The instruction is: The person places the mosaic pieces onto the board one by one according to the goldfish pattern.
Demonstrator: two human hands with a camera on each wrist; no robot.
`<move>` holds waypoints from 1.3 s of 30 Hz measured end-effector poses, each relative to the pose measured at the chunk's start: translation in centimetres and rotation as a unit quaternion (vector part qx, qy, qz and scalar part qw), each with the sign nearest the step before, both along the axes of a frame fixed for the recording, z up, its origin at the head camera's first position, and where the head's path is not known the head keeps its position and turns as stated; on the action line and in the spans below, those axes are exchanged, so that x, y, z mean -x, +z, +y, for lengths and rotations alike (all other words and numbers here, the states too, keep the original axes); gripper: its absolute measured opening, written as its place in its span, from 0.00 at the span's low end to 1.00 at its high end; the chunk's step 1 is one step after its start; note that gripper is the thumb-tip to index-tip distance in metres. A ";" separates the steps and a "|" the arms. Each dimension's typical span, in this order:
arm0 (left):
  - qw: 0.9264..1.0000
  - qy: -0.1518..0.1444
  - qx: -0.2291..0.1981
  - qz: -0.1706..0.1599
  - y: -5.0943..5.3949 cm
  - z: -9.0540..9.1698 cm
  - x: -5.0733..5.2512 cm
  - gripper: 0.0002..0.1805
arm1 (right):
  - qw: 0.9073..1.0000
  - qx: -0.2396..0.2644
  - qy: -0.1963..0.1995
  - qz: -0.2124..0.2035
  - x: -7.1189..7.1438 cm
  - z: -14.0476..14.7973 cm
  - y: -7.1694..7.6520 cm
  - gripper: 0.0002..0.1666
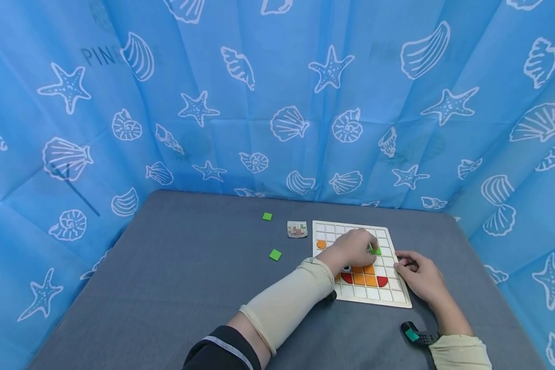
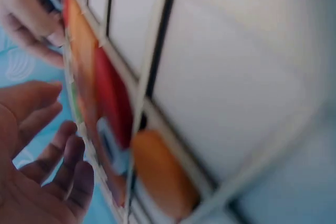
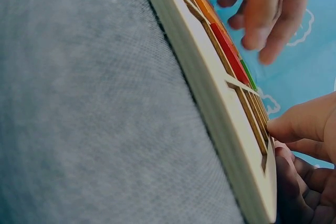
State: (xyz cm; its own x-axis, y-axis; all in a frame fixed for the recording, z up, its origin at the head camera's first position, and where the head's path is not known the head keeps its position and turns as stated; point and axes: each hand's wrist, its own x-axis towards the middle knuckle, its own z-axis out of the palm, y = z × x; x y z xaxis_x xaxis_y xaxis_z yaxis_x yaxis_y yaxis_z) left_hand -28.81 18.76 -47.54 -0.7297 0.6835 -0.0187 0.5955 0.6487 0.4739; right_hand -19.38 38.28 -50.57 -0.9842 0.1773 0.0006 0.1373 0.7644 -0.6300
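A wooden grid board (image 1: 398,298) lies on the grey table, several of its cells filled with orange, red and green tiles. My left hand (image 1: 351,247) reaches across it, fingers loosely bent beside a green tile (image 1: 376,251). In the left wrist view the fingers of that hand (image 2: 47,156) are spread with nothing between them. At the board's right edge, my right hand (image 1: 421,275) holds the rim; in the right wrist view its thumb (image 3: 289,124) presses on top and the other fingers curl beside the edge. My left forearm and hand hide part of the board.
Two loose green square tiles (image 1: 275,255) lie left of the board. Close by is a small printed pattern card (image 1: 297,229). A dark strap with a green patch (image 1: 412,335) hangs by my right wrist. A blue shell-print curtain (image 1: 254,128) surrounds the table (image 1: 166,267).
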 end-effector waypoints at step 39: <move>0.981 0.050 -0.178 -0.060 1.2 -21.7 -1.2 0.18 | 1.000 0.001 0.008 0.009 0.2 0.3 -0.3 0.25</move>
